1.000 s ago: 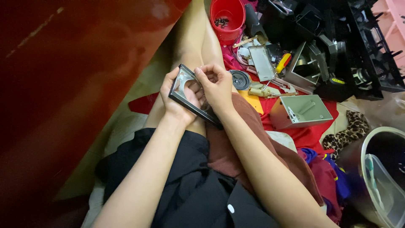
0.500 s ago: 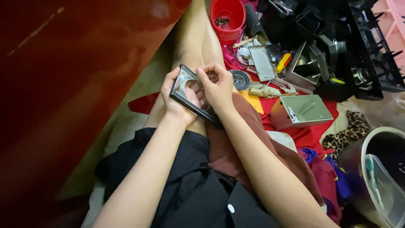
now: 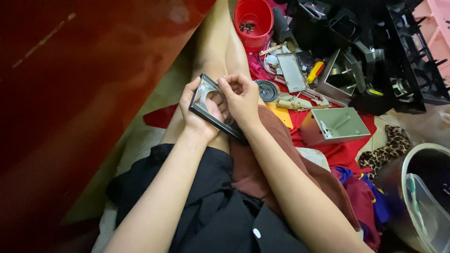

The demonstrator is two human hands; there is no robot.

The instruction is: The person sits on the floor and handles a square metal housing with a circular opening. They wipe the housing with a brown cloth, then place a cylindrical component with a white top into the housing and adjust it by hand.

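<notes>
- The step in hand looks like working on the inside of a flat dark metal casing, something like a drive housing with a silvery inner face; this is a judgement from the grip and the finger placement.
- The casing sits over the person's bare knees, just left of the middle of the view, tilted so its open face looks up toward the camera.
- The left hand cradles the casing from below and from the 9 o'clock side, fingers curled closed around its edge, thumb lying across the inner face.
- The right hand comes in from the 3 o'clock side, fingers bent and bunched, tips pinched at the casing's upper inner part; whether they hold a small part cannot be told.
- The next move, as I judge it, calls for a steady left-hand hold while the right fingertips work a small piece with a fine pinch.
- At 1 o'clock of the hands lies a round black disc, close by.
- Farther toward 2 o'clock rests a screwdriver with a yellow and red handle.
- At 12 o'clock stands a red bucket holding small dark bits.
- At 3 o'clock, well apart, lies an open grey metal box on red cloth.
</notes>
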